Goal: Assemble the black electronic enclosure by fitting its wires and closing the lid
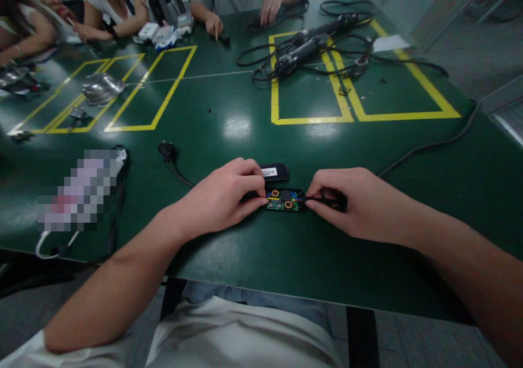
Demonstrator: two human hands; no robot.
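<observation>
On the green table in front of me lies an opened black adapter case with a circuit board (285,200) inside it, showing copper coils and coloured wires. My left hand (243,191) pinches at the left end of the case, where fingers hide the exact grip. With thumb and forefinger, my right hand (343,202) grips the black cable (326,200) where it enters the right end. Just behind the board is the black case cover (278,172) with a white label, close to my left fingers. A power plug (166,151) on a black cord lies beyond my left wrist.
Yellow tape (312,121) marks rectangles on the green table (229,259). Black electric screwdrivers (302,55) with tangled cords lie at the back right. A metal part (102,89) sits at the left. Co-workers sit across the table, one with a hand (213,26) near a small black object.
</observation>
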